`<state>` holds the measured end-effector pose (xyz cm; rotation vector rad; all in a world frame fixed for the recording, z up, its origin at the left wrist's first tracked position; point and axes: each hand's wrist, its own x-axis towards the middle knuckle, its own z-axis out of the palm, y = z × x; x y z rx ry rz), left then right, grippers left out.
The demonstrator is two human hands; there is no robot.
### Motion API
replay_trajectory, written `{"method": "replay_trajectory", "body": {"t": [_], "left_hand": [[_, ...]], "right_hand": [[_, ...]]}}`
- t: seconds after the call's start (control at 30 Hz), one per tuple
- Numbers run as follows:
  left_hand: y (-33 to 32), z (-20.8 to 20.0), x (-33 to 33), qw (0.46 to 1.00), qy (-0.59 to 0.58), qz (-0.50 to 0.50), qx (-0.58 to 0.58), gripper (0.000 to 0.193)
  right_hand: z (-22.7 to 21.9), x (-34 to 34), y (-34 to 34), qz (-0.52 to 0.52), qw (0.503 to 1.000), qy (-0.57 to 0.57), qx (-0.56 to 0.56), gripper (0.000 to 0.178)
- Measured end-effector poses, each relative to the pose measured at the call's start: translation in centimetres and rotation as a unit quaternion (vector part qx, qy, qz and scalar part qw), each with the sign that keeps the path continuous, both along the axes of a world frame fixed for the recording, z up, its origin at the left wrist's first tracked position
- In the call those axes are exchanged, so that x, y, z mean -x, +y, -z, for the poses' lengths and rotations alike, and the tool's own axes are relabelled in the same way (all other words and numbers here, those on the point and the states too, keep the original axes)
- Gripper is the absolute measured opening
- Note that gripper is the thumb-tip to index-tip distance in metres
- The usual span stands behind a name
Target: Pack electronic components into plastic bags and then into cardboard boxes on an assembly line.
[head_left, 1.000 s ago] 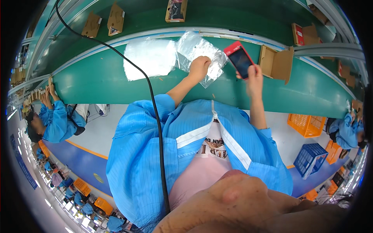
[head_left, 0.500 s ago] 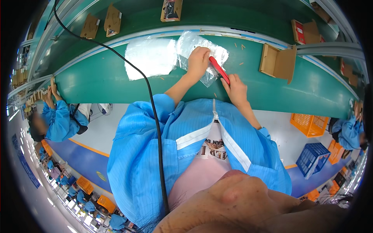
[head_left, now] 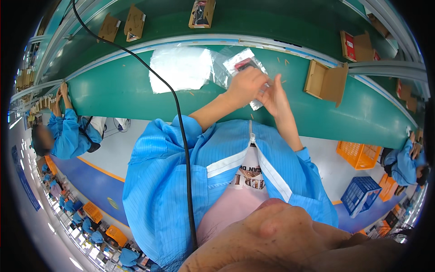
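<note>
A clear plastic bag [head_left: 231, 61] lies on the green bench in front of me, with a red and black handheld tool [head_left: 244, 65] inside its far end. My left hand [head_left: 247, 86] reaches over the bag, its fingers bent and closed at the bag's right side; they hide part of it. Close against those fingertips is my right hand [head_left: 275, 97], thumb raised apart and fingers stretched toward the bag's near end. Left of the bag lies a stack of flat, clear-white plastic bags [head_left: 179, 70].
An open brown carton [head_left: 325, 81] stands at the right of the bench. More small cartons [head_left: 201, 13] sit on the far green surface. A black cable [head_left: 174, 102] hangs across the view. Orange crate [head_left: 358, 155] and blue crate [head_left: 360, 195] stand on the floor at right.
The red tool, held in my right hand before, is now inside the plastic bag. My right hand has let it go and moved up beside my left hand, which shifted right and nearer.
</note>
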<state>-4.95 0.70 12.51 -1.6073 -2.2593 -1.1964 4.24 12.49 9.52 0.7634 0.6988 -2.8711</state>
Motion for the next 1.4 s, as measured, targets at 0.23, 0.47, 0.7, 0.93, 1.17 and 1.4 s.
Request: {"method": "replay_trajectory", "body": {"t": [0.23,0.47,0.7,0.93,1.17,1.4], "left_hand": [[-2.3,3.4,-1.7,0.998,0.022,0.013,-0.054,0.023],[-2.0,10.0,6.7,0.937,-0.012,-0.312,0.154,0.017],[-3.6,9.8,9.8,0.904,0.013,-0.283,0.320,0.015],[-5.4,5.6,12.9,0.911,0.088,-0.379,0.139,0.049],[2.3,3.9,2.5,0.627,-0.777,-0.039,-0.027,0.029],[2.3,6.4,4.8,0.459,-0.865,-0.083,-0.187,0.026]], "right_hand": [[7.4,3.9,3.1,-0.011,0.999,-0.033,-0.032,0.026],[8.3,5.4,3.2,-0.089,0.988,0.031,0.123,0.028],[4.6,2.9,3.8,-0.032,0.991,0.127,0.001,0.041],[3.0,-1.2,4.1,0.029,0.987,0.101,-0.120,0.043],[1.0,-1.2,2.1,0.041,0.981,0.041,-0.187,0.045],[0.7,-10.3,6.8,0.023,0.896,-0.184,-0.403,0.026]]}}
